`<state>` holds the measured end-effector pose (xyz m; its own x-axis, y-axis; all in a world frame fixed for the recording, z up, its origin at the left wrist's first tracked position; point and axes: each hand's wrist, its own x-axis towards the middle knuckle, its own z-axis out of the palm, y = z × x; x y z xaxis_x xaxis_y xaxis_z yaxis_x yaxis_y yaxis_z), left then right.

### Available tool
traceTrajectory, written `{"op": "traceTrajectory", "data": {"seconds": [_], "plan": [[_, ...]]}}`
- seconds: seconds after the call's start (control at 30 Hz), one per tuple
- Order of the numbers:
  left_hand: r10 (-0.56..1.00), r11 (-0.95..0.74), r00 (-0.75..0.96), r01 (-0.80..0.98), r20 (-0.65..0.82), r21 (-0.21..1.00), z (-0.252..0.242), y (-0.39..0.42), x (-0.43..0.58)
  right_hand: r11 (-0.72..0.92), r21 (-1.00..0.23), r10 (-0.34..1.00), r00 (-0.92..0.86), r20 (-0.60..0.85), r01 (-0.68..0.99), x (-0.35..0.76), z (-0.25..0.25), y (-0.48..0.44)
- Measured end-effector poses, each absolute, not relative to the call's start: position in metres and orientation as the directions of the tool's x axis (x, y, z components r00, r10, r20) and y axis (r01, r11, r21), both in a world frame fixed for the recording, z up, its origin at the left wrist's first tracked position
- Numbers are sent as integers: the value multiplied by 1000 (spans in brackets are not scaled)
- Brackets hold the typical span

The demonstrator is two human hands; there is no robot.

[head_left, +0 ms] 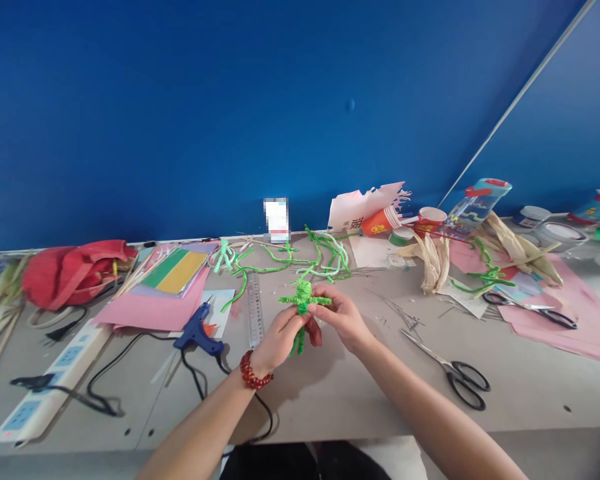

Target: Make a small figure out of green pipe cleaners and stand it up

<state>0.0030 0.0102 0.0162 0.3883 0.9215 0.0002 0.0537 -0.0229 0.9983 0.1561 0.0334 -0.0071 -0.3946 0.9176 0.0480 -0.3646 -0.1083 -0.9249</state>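
A small green pipe-cleaner figure [304, 291] is held upright above the table, with a round wound head, two arms stretched sideways and legs hanging down. My left hand [282, 335], with a red bead bracelet at the wrist, is closed on its lower body. From the other side my right hand [341, 318] pinches the figure's middle, where darker green is wrapped. Fingers cover part of the waist and legs. Behind it, loose green pipe cleaners [275, 268] lie twisted over the table, and a pale green pipe-cleaner figure [224, 256] lies to the left.
A blue glue gun [199, 331] with its cord, a power strip [55, 380] and a clear ruler [255, 310] lie to the left. Black-handled scissors [463, 380] rest at right. Coloured paper [175, 272], a red bag [75, 270] and paper cups [380, 222] line the back.
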Motion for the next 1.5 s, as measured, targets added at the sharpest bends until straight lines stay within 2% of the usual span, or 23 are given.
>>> {"op": "traceTrajectory", "data": {"seconds": [0.17, 0.33, 0.57, 0.7, 0.83, 0.97, 1.17, 1.27, 1.4, 1.5], "plan": [[879, 121, 470, -67, -76, 990, 12, 11, 5, -182, -891, 882, -470, 39, -417, 155, -7, 33], [853, 218, 511, -171, -102, 961, 2, 14, 1, -208, -850, 917, -398, 2, -483, 155, -9, 35], [954, 19, 298, 63, -37, 998, 4, 17, -3, -114, -916, 969, -247, -17, -384, 161, -6, 40], [972, 41, 232, -55, -28, 998, 0, 19, -3, -142, -910, 971, -233, -52, -389, 161, -6, 39], [995, 21, 104, -158, -5, 987, -7, 21, -5, -139, -945, 953, -300, -46, -296, 156, -12, 36], [1000, -15, -21, -131, 13, 991, -7, 22, -6, -56, -974, 936, -350, 25, -219, 151, -20, 35], [993, 50, -89, -225, -71, 973, -6, 23, -2, 101, -991, 949, -290, 123, -90, 148, -19, 31], [994, 51, -80, -209, -69, 977, -7, 23, -3, 150, -989, 946, -291, 142, 4, 148, -17, 27], [999, 29, -36, -113, -33, 993, -3, 24, -7, 349, -916, 920, -259, 295, 199, 152, -13, 26], [998, 67, -8, -112, -68, 991, 0, 24, -9, 501, -816, 860, -269, 433, 288, 156, -11, 30]]}}
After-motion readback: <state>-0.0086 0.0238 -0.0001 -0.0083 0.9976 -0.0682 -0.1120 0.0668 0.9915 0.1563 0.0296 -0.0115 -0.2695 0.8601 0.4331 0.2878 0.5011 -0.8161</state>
